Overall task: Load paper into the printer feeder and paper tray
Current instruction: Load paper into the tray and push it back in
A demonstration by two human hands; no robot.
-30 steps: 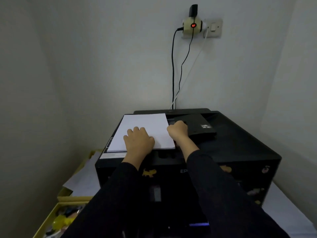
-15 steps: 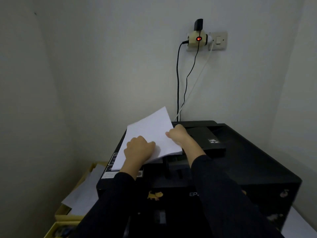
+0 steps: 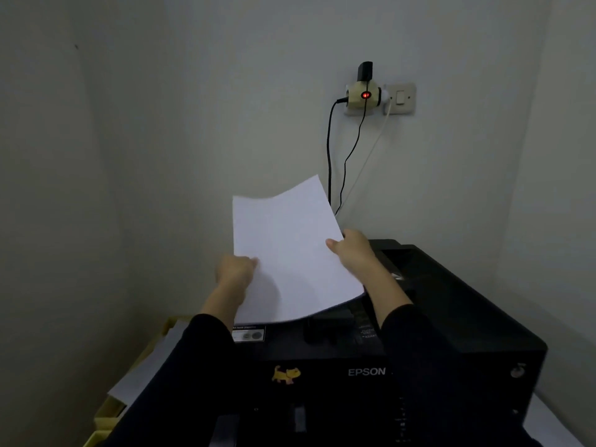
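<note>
Left hand [image 3: 237, 269] and right hand [image 3: 351, 250] each pinch a side edge of the white, bowed paper stack [image 3: 290, 253], held at frame centre above the black Epson printer [image 3: 451, 317]. Recommend: square edges w/ both hands, keep stack flat, then lower into feeder.

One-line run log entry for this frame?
phase: lifting | paper stack: raised, tilted above printer | left hand: gripping | right hand: gripping

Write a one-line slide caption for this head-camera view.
Both hands, left and right, lift a white paper stack above a black printer.
</note>
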